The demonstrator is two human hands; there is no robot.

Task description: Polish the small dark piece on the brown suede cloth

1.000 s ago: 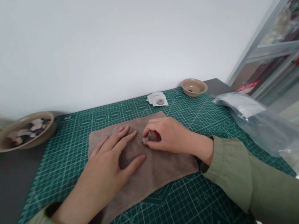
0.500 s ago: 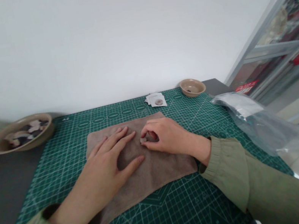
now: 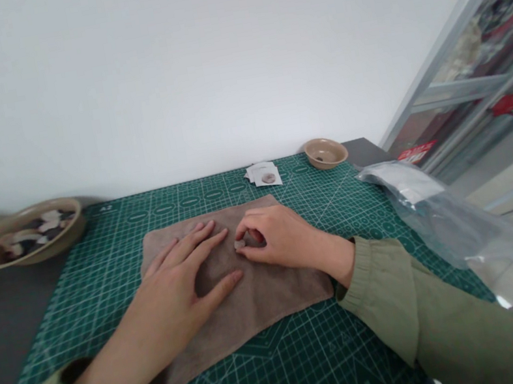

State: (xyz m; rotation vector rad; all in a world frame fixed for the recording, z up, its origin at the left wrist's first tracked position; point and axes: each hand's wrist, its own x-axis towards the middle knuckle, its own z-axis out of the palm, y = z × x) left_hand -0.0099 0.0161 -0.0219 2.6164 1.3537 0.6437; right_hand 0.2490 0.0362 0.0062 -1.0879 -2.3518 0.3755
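A brown cloth (image 3: 265,296) lies spread out, slightly creased. My left hand (image 3: 177,279) rests flat on its left half, fingers and thumb spread. Close beside it, over the cloth, my right hand (image 3: 274,235) is closed in a pinch, thumb against forefinger. Between those fingertips shows a small greyish-brown piece (image 3: 239,245), touching or just above the cloth. It is too small to tell its kind, and part of it is hidden by the fingers.
A green cutting mat (image 3: 307,368) lies under the cloth. At the left stands a tan bowl (image 3: 25,259) of dark and pale scraps. Behind are paper cards (image 3: 260,173) and a smaller bowl (image 3: 326,152). A clear plastic bag (image 3: 440,219) hangs over the right edge.
The whole view has shifted slightly, so things sit a little further left. Both hands keep nearly the same place on the cloth, the right still pinching the small piece, which now looks slightly turned.
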